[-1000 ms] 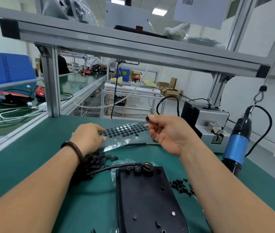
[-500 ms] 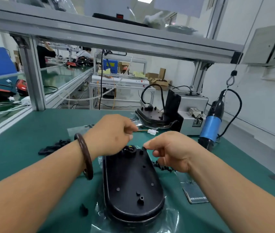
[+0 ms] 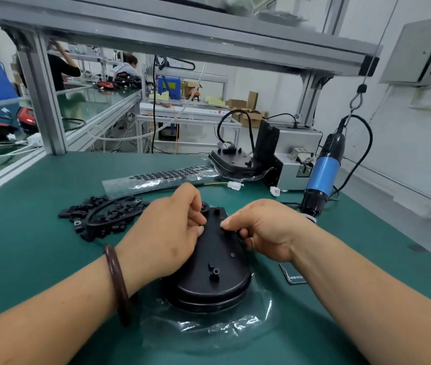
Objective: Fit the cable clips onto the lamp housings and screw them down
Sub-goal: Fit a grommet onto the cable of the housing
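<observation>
— What lay nearest the person?
— A crumpled clear plastic wrap (image 3: 209, 327) on the green table (image 3: 25, 246). On it sat the black oval plastic lamp housing (image 3: 209, 262), flat side up, with small pegs standing from it.
— And the hands?
— Both were on the housing's far half. The left hand (image 3: 167, 233), with a brown ring bangle (image 3: 117, 285) at its wrist, had its fingers curled in by the round fitting at the far tip. Whether they pinched anything there, I could not tell. The right hand (image 3: 267, 230) gripped the housing's right edge, thumb tip pressed on the top face and the other fingers clenched below the rim.
— Where were the clips?
— The heap of small black plastic cable clips (image 3: 98, 214) lay on the table left of the housing, apart from both hands.
— Anything on the right?
— A small dark card (image 3: 292, 275) lay flat just beside the right forearm.
— Farther off?
— A clear strip dotted with black round pads (image 3: 161, 176), then a white plug on yellow wire (image 3: 235, 185). Behind that, a second black lamp housing (image 3: 232, 164) sat just before a grey metal box (image 3: 296, 143). A blue-and-black electric screwdriver (image 3: 322, 175) hung from a hook at the right.
</observation>
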The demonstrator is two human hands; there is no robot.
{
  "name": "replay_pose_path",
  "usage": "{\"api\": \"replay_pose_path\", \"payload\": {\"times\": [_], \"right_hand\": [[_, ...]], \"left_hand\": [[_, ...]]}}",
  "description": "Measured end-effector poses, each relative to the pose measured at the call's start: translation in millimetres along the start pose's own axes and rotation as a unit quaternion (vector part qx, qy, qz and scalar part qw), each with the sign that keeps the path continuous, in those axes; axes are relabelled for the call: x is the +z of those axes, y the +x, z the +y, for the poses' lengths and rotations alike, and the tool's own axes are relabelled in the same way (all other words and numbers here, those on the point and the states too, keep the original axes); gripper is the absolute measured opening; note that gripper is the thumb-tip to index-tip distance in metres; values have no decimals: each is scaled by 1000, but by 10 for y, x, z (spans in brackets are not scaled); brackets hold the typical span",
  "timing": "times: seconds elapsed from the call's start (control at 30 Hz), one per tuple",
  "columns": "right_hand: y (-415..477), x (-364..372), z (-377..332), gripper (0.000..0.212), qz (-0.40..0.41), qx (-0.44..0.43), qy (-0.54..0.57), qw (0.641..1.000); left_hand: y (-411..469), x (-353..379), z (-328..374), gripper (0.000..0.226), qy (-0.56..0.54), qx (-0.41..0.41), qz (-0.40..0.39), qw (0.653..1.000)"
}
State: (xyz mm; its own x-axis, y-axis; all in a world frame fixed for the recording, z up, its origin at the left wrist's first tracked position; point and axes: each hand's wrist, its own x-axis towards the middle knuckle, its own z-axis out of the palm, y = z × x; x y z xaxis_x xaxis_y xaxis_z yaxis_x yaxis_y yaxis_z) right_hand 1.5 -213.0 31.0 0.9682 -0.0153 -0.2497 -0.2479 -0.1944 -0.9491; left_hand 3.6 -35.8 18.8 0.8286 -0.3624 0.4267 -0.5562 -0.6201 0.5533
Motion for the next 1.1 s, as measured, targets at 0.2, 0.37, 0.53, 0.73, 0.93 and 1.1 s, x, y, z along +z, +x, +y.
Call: {"api": "replay_pose_path", "payload": {"times": [0.2,0.37,0.53,0.73,0.93,1.1], "right_hand": [[23,-8,14,16,-2,2,-4,1000],[19,-3,28,15,10,-10,-36,999],[6,8,38,16,27,-28,-54,998],[-14,-1,39,18,35,-37,-53,997],[-47,8,12,15,36,-30,-52,998],[-66,7,13,22,41,-45,-70,996]], "left_hand": [[-10,16,-32,35,-9,2,8,1000],[-18,12,-34,33,-10,1,9,1000],[-39,-17,-6,30,-5,0,5,1000],[-151,-61,87,31,23,33,-8,999],[-206,-52,147,23,49,58,-24,997],[-210,-55,167,25,75,57,-63,994]]}}
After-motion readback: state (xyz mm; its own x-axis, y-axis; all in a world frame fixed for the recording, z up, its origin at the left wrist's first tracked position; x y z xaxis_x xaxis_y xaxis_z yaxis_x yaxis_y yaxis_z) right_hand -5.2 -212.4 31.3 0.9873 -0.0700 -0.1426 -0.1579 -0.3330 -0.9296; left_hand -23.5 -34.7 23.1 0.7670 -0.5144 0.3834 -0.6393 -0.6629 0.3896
